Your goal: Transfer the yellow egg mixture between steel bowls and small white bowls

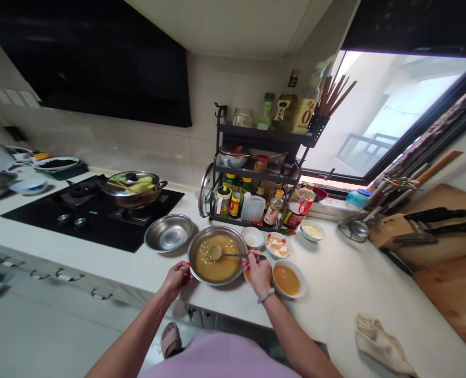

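Observation:
A steel bowl of yellow-brown soup (217,256) sits at the counter's front edge. My left hand (176,278) grips its left rim, fingers closed. My right hand (257,272) is closed on the handle of a metal ladle (220,254) whose scoop rests in the soup. A white bowl of the same soup (288,279) stands just right of my right hand. An empty steel bowl (168,233) lies to the left, beside the stove.
A black cooktop (59,212) holds a lidded pan of vegetables (133,188). A black spice rack (256,173) stands behind small bowls (277,245). Knives and a wooden board (433,220) lie at right, a cloth (380,344) near the front edge.

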Action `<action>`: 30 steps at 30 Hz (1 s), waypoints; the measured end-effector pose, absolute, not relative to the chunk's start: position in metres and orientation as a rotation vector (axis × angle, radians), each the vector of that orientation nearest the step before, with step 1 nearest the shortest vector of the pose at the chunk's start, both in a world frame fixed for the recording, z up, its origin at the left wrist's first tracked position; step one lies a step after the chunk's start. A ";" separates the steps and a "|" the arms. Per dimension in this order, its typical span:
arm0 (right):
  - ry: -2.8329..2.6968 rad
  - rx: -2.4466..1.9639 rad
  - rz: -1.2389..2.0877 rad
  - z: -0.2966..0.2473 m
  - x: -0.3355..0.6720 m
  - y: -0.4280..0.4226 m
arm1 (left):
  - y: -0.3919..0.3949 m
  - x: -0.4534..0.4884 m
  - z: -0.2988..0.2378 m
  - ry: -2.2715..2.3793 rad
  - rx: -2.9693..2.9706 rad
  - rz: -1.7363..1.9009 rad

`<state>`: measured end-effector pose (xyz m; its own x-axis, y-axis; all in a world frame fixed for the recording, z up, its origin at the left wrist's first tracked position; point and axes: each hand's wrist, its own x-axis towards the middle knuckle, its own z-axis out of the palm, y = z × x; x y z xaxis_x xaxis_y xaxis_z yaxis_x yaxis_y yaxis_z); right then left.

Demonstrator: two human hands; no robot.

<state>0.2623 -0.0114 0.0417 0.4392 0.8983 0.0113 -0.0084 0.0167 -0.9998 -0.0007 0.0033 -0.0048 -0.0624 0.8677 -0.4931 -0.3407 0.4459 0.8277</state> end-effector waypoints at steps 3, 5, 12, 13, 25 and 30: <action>-0.843 -1.324 0.830 0.043 0.273 -0.022 | 0.003 -0.001 -0.004 1.256 0.539 1.075; -0.828 -1.282 0.812 0.045 0.280 -0.029 | 0.002 -0.001 -0.003 1.250 0.537 1.079; -0.674 -1.263 0.768 0.067 0.307 -0.047 | 0.002 -0.001 -0.002 1.261 0.534 1.087; -0.654 -1.255 0.763 0.071 0.312 -0.048 | 0.002 -0.001 -0.002 1.264 0.533 1.087; -0.538 -1.256 0.431 0.091 0.395 -0.055 | 0.001 0.001 0.002 1.267 0.531 1.090; -0.713 -1.416 0.268 0.079 0.412 -0.059 | 0.001 0.001 0.002 1.285 0.534 1.086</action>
